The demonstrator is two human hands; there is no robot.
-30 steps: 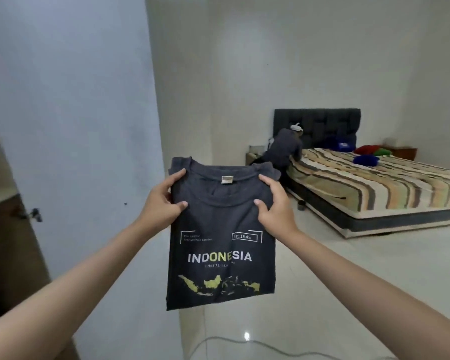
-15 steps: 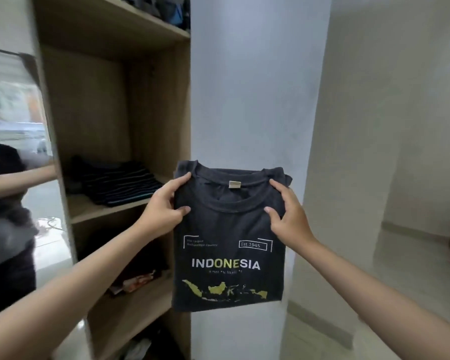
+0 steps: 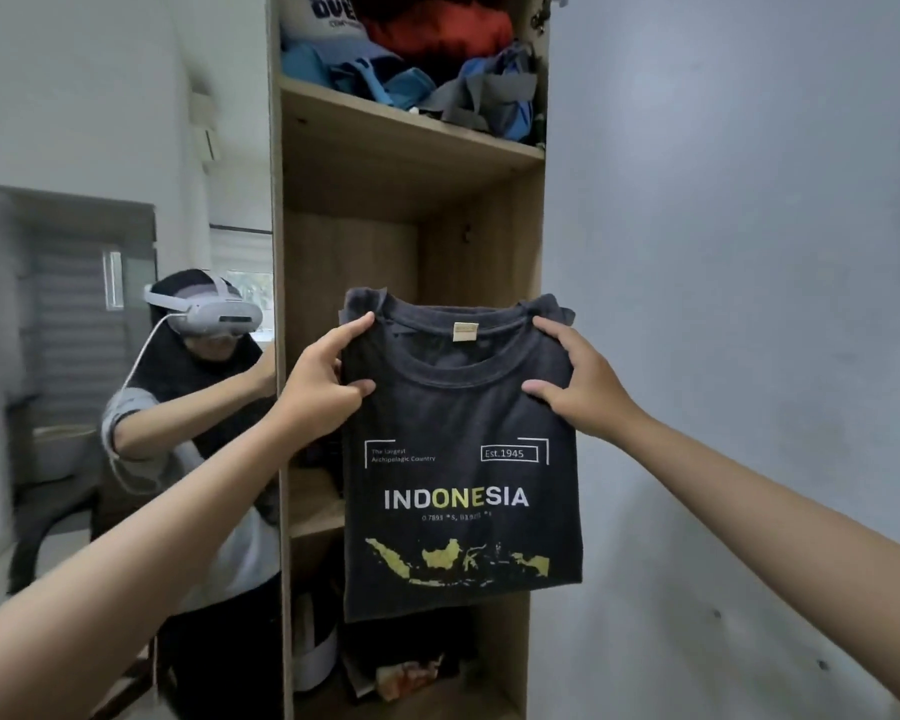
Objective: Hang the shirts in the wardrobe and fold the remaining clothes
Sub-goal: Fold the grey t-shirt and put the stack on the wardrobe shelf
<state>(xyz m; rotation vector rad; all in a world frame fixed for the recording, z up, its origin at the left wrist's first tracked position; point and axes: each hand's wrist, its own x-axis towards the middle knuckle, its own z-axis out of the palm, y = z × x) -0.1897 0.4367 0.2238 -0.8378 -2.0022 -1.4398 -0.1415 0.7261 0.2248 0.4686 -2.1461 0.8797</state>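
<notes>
A folded dark grey T-shirt printed with "INDONESIA" and a yellow map hangs upright in front of the open wooden wardrobe. My left hand pinches its left shoulder near the collar. My right hand pinches the right shoulder. The shirt covers most of the middle compartment, so what lies on that shelf is hidden.
The upper shelf holds a loose heap of blue, grey and red clothes. A mirror on the left door shows a person wearing a headset. Packets and dark items lie at the bottom. A white wall stands to the right.
The view has swung left from the bedroom to face the wardrobe. Both hands keep the same hold on the shirt, which is now closer to the shelves.
</notes>
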